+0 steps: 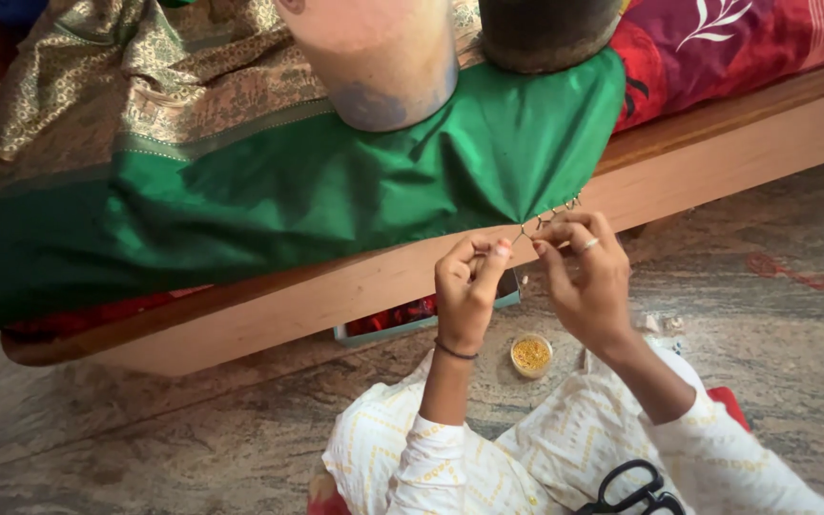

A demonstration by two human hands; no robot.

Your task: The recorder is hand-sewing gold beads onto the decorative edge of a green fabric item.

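Note:
A green cloth with a gold-patterned border (269, 181) hangs over the edge of a wooden bed frame (717, 143). Its lower corner is pulled taut to a point between my hands. My left hand (467, 286) pinches thin threads at that corner, fingers closed. My right hand (586, 277), with a ring on one finger, holds the knotted fringe right beside it. A small round dish of yellow beads (531, 355) sits on the floor just below my hands.
Two heavy round vessels (383, 57) (545, 33) stand on the cloth and pin it down. A red floral bedcover (717, 43) lies at the right. Black-handled scissors (636, 491) rest on my lap. A flat tray (412, 319) shows under the bed, on the stone floor (145, 429).

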